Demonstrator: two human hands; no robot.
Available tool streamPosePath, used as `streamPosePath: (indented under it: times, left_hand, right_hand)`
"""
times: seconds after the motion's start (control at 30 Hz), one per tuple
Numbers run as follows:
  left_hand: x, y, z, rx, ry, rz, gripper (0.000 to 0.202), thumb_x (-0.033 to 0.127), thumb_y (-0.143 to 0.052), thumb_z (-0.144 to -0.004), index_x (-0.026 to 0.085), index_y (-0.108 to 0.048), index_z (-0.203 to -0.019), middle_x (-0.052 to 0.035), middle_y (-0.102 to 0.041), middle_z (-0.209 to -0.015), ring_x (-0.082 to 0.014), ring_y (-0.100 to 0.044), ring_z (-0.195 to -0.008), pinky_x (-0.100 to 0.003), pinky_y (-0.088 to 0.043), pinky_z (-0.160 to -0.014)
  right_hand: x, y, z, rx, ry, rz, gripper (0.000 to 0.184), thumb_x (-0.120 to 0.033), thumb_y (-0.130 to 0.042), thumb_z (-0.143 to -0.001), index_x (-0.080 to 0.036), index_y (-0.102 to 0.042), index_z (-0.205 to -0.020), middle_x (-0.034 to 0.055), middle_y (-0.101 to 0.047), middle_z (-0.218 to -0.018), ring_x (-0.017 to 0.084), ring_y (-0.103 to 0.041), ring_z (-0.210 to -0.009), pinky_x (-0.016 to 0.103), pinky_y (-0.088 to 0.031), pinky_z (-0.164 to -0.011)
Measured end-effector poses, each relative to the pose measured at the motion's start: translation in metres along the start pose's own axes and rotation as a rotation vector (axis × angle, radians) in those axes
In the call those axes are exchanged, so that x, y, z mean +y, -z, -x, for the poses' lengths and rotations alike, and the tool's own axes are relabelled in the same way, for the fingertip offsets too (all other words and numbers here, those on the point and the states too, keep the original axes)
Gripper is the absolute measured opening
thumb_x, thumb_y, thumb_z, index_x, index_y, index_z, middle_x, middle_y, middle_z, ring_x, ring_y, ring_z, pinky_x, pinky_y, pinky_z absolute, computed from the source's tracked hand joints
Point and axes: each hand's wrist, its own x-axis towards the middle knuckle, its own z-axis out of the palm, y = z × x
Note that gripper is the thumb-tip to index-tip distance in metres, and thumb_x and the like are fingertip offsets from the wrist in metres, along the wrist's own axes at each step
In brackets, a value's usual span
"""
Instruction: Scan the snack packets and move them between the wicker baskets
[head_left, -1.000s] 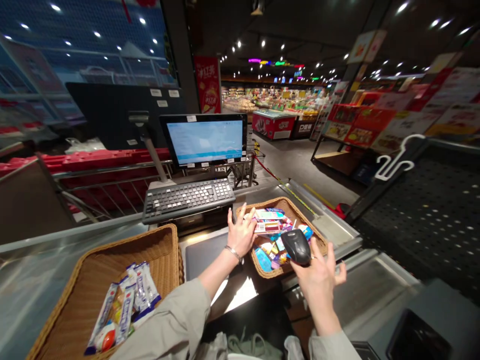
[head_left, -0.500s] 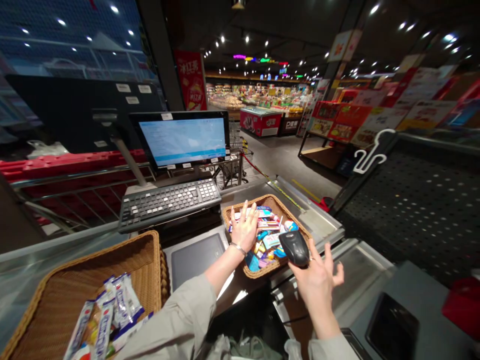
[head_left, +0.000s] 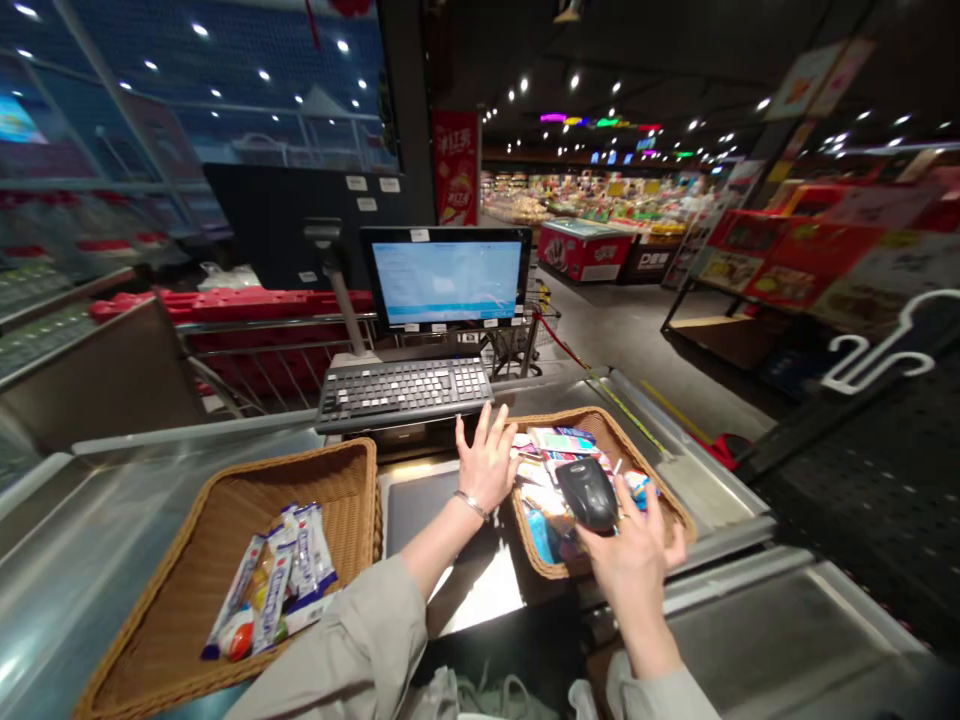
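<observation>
My right hand [head_left: 628, 548] grips a black handheld barcode scanner [head_left: 587, 494] over the right wicker basket [head_left: 538, 568]; some of its fingers are spread. Colourful small packets [head_left: 559, 455] fill that basket, partly hidden by the scanner. At the basket's left edge, my left hand [head_left: 486, 465] has its fingers spread, with nothing in it; whether it touches the rim I cannot tell. A larger wicker basket [head_left: 352, 490] at the left holds several white-and-blue wrapped bars [head_left: 274, 590] and a few other small items.
A keyboard [head_left: 409, 388] and a lit monitor [head_left: 450, 280] stand behind the baskets. Between the baskets lies a grey flat panel [head_left: 424, 505] in the metal counter [head_left: 712, 500]. A white hanger [head_left: 877, 350] is at the right, with shopping carts and store displays beyond.
My view has turned left. My left hand has moved off the packets to the basket's left edge. The scanner, still in my right hand, now covers more of the packets.
</observation>
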Motion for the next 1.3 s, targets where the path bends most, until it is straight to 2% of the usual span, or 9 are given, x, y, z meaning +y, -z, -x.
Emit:
streamPosePath:
  times: [0.1, 0.17, 0.27, 0.43, 0.6, 0.77, 1.1, 1.3]
  left_hand:
    - [-0.019, 0.015, 0.008, 0.021, 0.062, -0.028, 0.05, 0.044, -0.053, -0.094, 0.023, -0.055, -0.139, -0.0084, -0.037, -0.159, -0.031, -0.022, -0.152, -0.067, 0.003, -0.121]
    - [-0.033, 0.025, 0.014, 0.037, 0.102, -0.049, 0.049, 0.044, -0.055, -0.093, 0.023, -0.055, -0.138, -0.0085, -0.038, -0.158, -0.0313, -0.023, -0.151, -0.067, 0.002, -0.121]
    - [-0.054, 0.038, 0.026, 0.065, 0.168, -0.076, 0.049, 0.043, -0.056, -0.093, 0.023, -0.056, -0.137, -0.0095, -0.041, -0.156, -0.0317, -0.025, -0.151, -0.066, 0.0, -0.121]
    - [-0.091, 0.056, 0.054, 0.114, 0.261, -0.127, 0.045, 0.041, -0.055, -0.094, 0.025, -0.058, -0.136, -0.0114, -0.045, -0.154, -0.0332, -0.029, -0.149, -0.066, -0.004, -0.121]
    - [-0.124, 0.069, 0.084, 0.145, 0.352, -0.171, 0.039, 0.037, -0.055, -0.094, 0.025, -0.061, -0.131, -0.0104, -0.049, -0.151, -0.0308, -0.035, -0.147, -0.062, -0.007, -0.122]
    - [-0.144, 0.077, 0.107, 0.138, 0.418, -0.204, 0.035, 0.034, -0.055, -0.094, 0.025, -0.063, -0.127, -0.01, -0.051, -0.15, -0.0307, -0.038, -0.145, -0.062, -0.01, -0.121]
    - [-0.172, 0.086, 0.147, 0.103, 0.521, -0.226, 0.032, 0.03, -0.053, -0.094, 0.024, -0.065, -0.122, -0.0109, -0.057, -0.145, -0.0306, -0.045, -0.14, -0.064, -0.014, -0.12]
    - [-0.195, 0.087, 0.173, 0.057, 0.58, -0.254, 0.033, 0.027, -0.052, -0.093, 0.024, -0.065, -0.123, -0.0115, -0.056, -0.146, -0.0308, -0.042, -0.142, -0.065, -0.015, -0.119]
  right_hand:
    - [-0.019, -0.009, -0.006, -0.026, 0.002, -0.027, 0.06, -0.066, -0.042, -0.085, -0.02, -0.069, -0.113, 0.0149, -0.067, -0.125, 0.034, -0.042, -0.133, 0.057, -0.015, -0.109]
    - [-0.032, -0.013, -0.009, -0.059, 0.013, -0.052, 0.062, -0.07, -0.042, -0.084, -0.021, -0.071, -0.11, 0.0152, -0.067, -0.125, 0.035, -0.043, -0.132, 0.058, -0.014, -0.109]
    - [-0.049, -0.019, -0.012, -0.077, 0.07, -0.11, 0.056, -0.069, -0.044, -0.084, -0.024, -0.073, -0.101, 0.0123, -0.068, -0.124, 0.036, -0.043, -0.133, 0.058, -0.016, -0.109]
    - [-0.073, -0.03, -0.013, -0.058, 0.162, -0.199, 0.044, -0.058, -0.048, -0.086, -0.024, -0.073, -0.098, 0.009, -0.069, -0.125, 0.033, -0.042, -0.136, 0.053, -0.026, -0.106]
    - [-0.098, -0.036, -0.013, -0.07, 0.226, -0.218, 0.036, -0.051, -0.05, -0.084, -0.025, -0.074, -0.093, 0.0078, -0.07, -0.123, 0.033, -0.046, -0.133, 0.055, -0.022, -0.109]
    - [-0.118, -0.04, -0.011, -0.145, 0.28, -0.236, 0.035, -0.048, -0.048, -0.083, -0.027, -0.073, -0.096, 0.0062, -0.07, -0.124, 0.033, -0.045, -0.134, 0.058, -0.019, -0.11]
    - [-0.143, -0.051, 0.0, -0.241, 0.363, -0.295, 0.037, -0.045, -0.05, -0.079, -0.024, -0.073, -0.099, 0.007, -0.068, -0.126, 0.032, -0.045, -0.133, 0.057, -0.021, -0.111]
    - [-0.158, -0.056, 0.011, -0.313, 0.403, -0.323, 0.031, -0.04, -0.052, -0.078, -0.025, -0.073, -0.095, 0.0054, -0.067, -0.128, 0.033, -0.042, -0.135, 0.058, -0.02, -0.108]
